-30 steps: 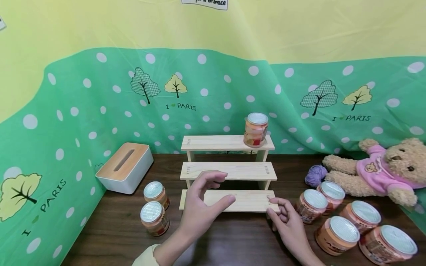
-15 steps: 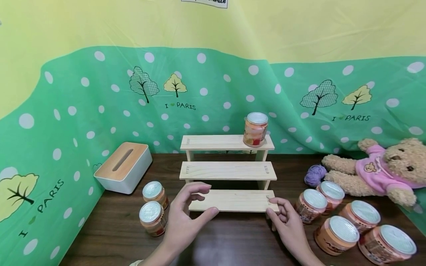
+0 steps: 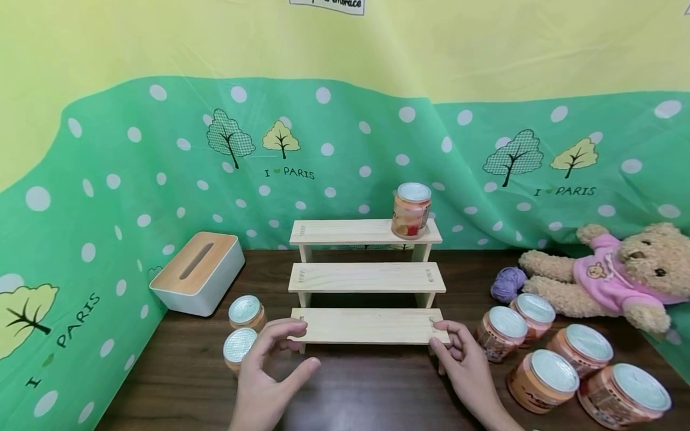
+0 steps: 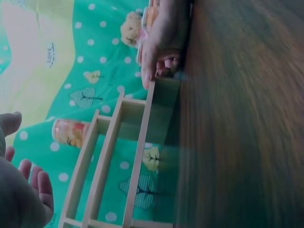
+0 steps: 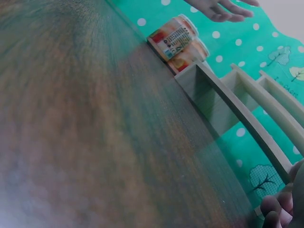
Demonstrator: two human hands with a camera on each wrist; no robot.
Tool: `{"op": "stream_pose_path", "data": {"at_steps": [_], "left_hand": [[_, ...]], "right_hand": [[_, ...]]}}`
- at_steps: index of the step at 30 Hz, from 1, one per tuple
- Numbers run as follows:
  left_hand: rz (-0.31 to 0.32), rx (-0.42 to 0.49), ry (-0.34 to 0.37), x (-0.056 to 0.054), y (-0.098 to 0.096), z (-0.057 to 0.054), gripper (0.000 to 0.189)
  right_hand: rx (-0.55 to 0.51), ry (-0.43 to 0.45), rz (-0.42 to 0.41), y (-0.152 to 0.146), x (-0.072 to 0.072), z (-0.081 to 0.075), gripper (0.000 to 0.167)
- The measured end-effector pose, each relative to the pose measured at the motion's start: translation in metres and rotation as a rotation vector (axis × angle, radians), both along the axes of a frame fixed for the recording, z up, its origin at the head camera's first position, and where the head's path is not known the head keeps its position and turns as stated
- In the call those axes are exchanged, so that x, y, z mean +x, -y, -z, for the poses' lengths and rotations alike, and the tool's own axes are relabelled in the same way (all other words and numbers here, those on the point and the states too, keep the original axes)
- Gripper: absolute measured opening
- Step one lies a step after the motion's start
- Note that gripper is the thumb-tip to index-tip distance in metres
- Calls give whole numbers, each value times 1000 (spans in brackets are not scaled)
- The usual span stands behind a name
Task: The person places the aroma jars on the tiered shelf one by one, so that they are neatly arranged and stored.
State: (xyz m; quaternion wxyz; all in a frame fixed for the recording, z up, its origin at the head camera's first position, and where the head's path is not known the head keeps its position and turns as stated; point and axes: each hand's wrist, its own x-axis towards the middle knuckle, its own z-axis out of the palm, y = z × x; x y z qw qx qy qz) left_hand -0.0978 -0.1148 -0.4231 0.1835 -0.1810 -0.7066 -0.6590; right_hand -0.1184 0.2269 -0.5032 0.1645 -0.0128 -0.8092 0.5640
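A three-step wooden display stand (image 3: 366, 328) stands on the table. My right hand (image 3: 465, 362) grips the right end of its lowest step; in the left wrist view its thumb lies at the step's front edge, the other fingers curled at the end. At the lowest step's left end hovers my left hand (image 3: 266, 371), thumb and fingers spread apart and holding nothing. In the right wrist view the left hand (image 5: 223, 8) shows well above the step. One jar (image 3: 411, 214) with a silver lid and orange label sits at the top step's right end.
Two similar jars (image 3: 245, 310) stand left of the stand, the nearer partly behind my left hand. Several more jars (image 3: 543, 383) stand at the right. A purple yarn ball (image 3: 508, 284) and teddy bear (image 3: 609, 269) lie behind them. A tissue box (image 3: 202, 272) sits back left.
My left hand has moved left and down, from in front of the middle step to the lowest step's left end. The right hand keeps its grip; the stand has barely shifted in view.
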Motion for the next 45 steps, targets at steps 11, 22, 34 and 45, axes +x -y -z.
{"op": "stream_pose_path", "data": {"at_steps": [11,22,34,45], "left_hand": [[-118,52,-6,7,17,4,50],[-327,40,-48,8,35,12,50],[-533,-31,-65,-2,48,24,46],[-612,-51,127,-2,51,36,55]], "right_hand": [[-4,12,6,0,1,1,28],[2,14,5,0,0,2,28],[6,6,2,1,0,1,28],[13,3,8,-1,0,0,28]]}}
